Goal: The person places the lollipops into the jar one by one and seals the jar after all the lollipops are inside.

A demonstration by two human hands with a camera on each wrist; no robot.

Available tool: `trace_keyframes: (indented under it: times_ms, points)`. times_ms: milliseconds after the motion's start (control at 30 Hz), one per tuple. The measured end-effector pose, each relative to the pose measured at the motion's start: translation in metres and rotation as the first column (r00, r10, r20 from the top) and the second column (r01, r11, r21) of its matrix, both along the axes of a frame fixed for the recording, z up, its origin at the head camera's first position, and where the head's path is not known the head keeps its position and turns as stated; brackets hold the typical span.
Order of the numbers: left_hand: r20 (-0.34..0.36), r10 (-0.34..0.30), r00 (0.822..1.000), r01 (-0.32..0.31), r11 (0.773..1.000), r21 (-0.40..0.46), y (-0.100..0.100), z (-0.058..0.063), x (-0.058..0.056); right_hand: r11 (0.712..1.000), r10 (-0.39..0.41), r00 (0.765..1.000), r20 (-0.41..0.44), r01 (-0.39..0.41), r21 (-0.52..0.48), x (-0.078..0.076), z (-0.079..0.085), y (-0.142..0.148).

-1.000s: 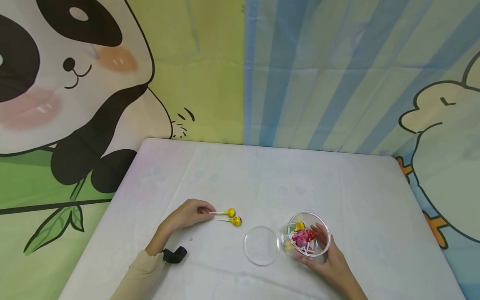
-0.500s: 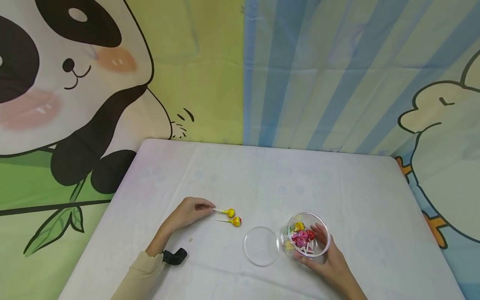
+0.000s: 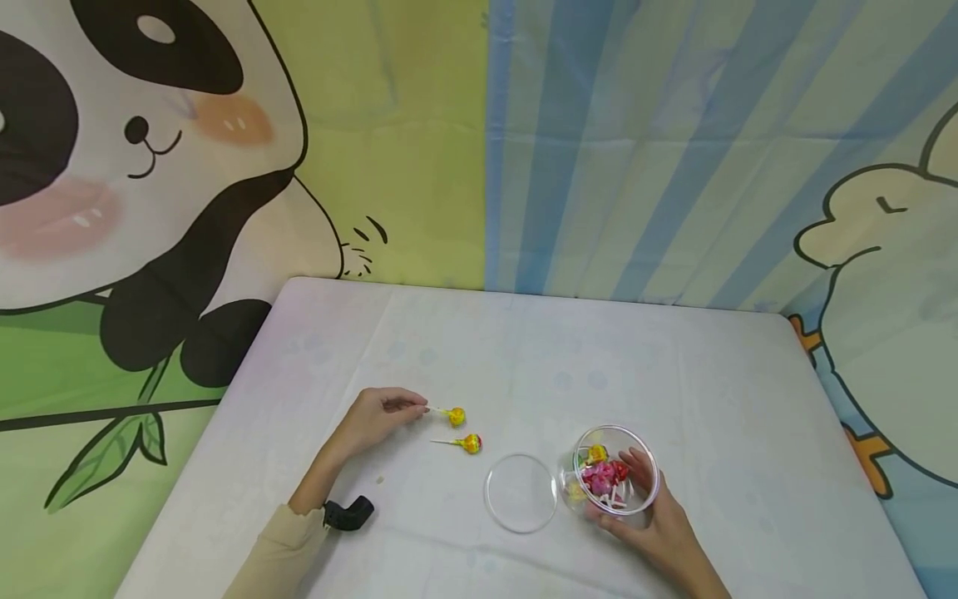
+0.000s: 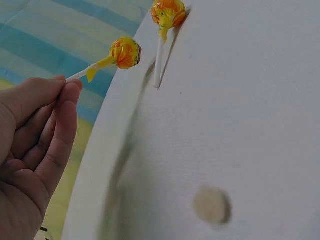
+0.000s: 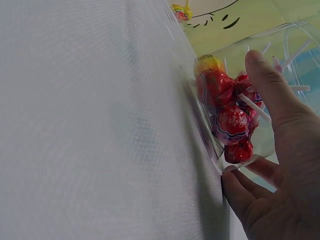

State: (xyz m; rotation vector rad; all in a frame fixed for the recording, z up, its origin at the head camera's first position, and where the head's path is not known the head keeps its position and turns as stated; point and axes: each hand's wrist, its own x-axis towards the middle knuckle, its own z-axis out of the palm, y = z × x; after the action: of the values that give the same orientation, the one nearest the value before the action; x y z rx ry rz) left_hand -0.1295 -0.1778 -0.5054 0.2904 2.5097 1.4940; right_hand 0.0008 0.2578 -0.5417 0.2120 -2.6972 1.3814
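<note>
My left hand pinches the white stick of a yellow-wrapped lollipop between thumb and fingertips; in the left wrist view its head hangs clear of the table. A second yellow lollipop lies on the white cloth just nearer to me, its stick pointing left. My right hand grips a clear round jar from its right side, thumb and fingers curved round the wall. Inside the jar are several lollipops in red, pink and yellow wrappers, sticks poking toward the mouth.
A clear round lid lies flat on the table, just left of the jar. A small beige spot shows on the cloth near the left wrist. A black wrist-worn piece sits at the left cuff. Behind hangs a printed curtain.
The left hand has raised one lollipop and moved it slightly away from the other, toward the back. The right hand and jar stay in place.
</note>
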Motion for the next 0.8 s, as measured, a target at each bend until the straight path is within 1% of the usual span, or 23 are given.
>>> trace_keyframes:
  times_ms: [100,233,367,567,700,800]
  points:
    - [-0.013,-0.010,1.000,0.010,0.999,0.051,0.001,0.005,0.000,1.000,0.000,1.000,-0.005,0.000,0.001,0.000,0.000,0.000]
    - [-0.024,-0.024,0.999,0.026,0.996,0.086,0.003,0.007,0.001,1.000,-0.002,1.000,-0.004,0.002,0.000,0.000,0.000,0.000]
    - [-0.020,-0.045,0.999,0.047,0.994,0.103,0.007,0.009,0.003,1.000,-0.003,1.000,-0.001,0.003,-0.007,0.000,-0.001,-0.001]
    - [-0.028,-0.073,0.997,0.076,0.989,0.125,0.015,0.018,0.006,1.000,-0.003,1.000,-0.001,0.003,-0.014,0.000,-0.001,-0.001]
    - [-0.039,-0.098,0.994,0.104,0.978,0.181,0.022,0.022,0.005,1.000,-0.008,1.000,0.000,0.008,-0.005,0.000,0.000,0.000]
    - [-0.031,-0.112,0.993,0.116,0.961,0.249,0.032,0.025,0.007,1.000,0.001,1.000,-0.006,-0.001,-0.006,0.000,-0.002,0.000]
